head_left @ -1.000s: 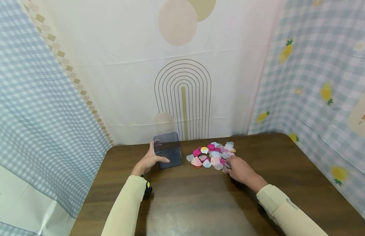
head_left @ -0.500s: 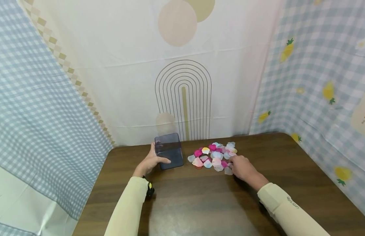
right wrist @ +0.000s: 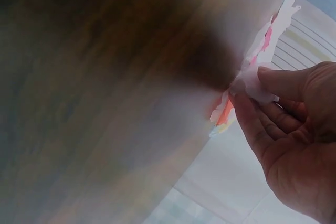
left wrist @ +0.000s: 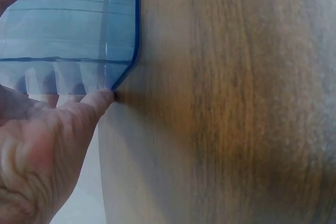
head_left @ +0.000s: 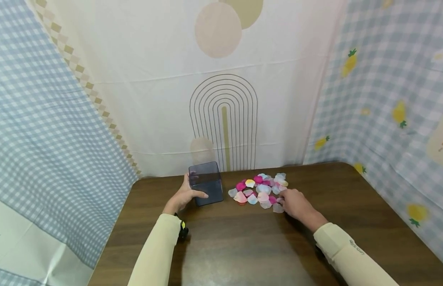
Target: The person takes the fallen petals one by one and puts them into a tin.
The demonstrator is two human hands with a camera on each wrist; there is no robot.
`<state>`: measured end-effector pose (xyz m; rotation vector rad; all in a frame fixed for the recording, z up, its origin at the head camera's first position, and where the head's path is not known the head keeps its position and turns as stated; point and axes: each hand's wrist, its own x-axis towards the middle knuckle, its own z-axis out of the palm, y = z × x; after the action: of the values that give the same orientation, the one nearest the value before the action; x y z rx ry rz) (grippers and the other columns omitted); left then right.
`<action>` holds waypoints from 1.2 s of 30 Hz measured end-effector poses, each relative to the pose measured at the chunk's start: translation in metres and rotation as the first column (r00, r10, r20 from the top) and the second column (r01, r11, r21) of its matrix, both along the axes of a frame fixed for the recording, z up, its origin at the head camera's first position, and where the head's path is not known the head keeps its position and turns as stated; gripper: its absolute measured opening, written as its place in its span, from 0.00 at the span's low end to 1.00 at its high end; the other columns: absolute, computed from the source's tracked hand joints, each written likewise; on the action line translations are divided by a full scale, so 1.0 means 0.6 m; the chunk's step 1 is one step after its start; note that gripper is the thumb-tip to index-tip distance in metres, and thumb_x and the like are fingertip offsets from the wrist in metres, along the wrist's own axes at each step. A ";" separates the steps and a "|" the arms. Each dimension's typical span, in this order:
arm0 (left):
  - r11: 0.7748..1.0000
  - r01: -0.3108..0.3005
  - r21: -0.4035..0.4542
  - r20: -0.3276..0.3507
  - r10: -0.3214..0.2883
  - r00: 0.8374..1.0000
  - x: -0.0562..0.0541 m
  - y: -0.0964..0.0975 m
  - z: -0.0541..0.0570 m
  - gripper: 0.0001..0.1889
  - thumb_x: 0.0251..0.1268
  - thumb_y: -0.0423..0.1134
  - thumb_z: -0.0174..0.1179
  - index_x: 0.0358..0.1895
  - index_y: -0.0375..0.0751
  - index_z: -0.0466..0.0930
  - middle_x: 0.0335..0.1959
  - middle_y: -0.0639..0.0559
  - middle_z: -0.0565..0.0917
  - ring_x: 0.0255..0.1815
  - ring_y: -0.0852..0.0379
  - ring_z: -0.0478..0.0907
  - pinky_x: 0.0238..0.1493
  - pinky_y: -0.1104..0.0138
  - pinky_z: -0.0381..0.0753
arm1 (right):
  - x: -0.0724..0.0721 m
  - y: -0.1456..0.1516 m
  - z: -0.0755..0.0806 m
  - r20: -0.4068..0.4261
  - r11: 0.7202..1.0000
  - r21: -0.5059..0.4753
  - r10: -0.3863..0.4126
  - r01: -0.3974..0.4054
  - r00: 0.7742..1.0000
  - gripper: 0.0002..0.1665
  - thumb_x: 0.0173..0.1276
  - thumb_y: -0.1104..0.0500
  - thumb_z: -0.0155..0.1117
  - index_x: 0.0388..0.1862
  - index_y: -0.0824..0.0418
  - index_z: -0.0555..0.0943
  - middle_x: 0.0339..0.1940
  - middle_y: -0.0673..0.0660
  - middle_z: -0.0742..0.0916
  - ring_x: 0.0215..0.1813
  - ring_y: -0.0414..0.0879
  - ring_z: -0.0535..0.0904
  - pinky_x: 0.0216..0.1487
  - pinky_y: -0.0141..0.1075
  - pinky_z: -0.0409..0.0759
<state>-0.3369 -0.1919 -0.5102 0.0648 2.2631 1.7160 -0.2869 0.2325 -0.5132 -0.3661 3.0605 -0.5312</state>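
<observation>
My left hand (head_left: 183,196) grips a see-through bluish-grey plastic box (head_left: 211,190), tilted at the back of the table. In the left wrist view the thumb lies at the box's lower corner and the other fingers show through its wall. To the right of the box, fabric-like flower petals (head_left: 263,188) in pink, magenta, white and pale blue lie spread in a loose patch. At their right edge, my right hand (head_left: 296,204) pinches a pale petal (right wrist: 255,86) between thumb and index finger, low by the tabletop; its other fingers curl beneath.
Behind the brown wooden table (head_left: 239,246) hangs a white cloth (head_left: 157,111) with a printed arch. Blue checked cloths hang at both sides, the right one (head_left: 379,87) printed with pineapples. A black wrist device (head_left: 183,230) sits at the left cuff.
My right hand has drawn back slightly to the right at the edge of the petals, and a pale petal near its fingertips shows more. The left hand keeps its grip on the box.
</observation>
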 end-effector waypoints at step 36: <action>1.000 0.014 -0.027 -0.015 -0.014 1.000 0.002 -0.004 -0.001 0.76 0.54 0.43 0.80 0.86 0.53 0.17 0.89 0.46 0.20 0.91 0.38 0.25 0.87 0.35 0.41 | 0.041 -0.102 0.047 -0.417 0.980 -0.134 0.079 -0.147 0.905 0.02 0.70 0.61 0.75 0.38 0.58 0.88 0.34 0.51 0.92 0.35 0.43 0.84 0.44 0.46 0.90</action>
<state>-0.3357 -0.1940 -0.5108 0.0880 2.2898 1.6834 -0.2624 0.1710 -0.4851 -0.7474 3.3682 -0.7952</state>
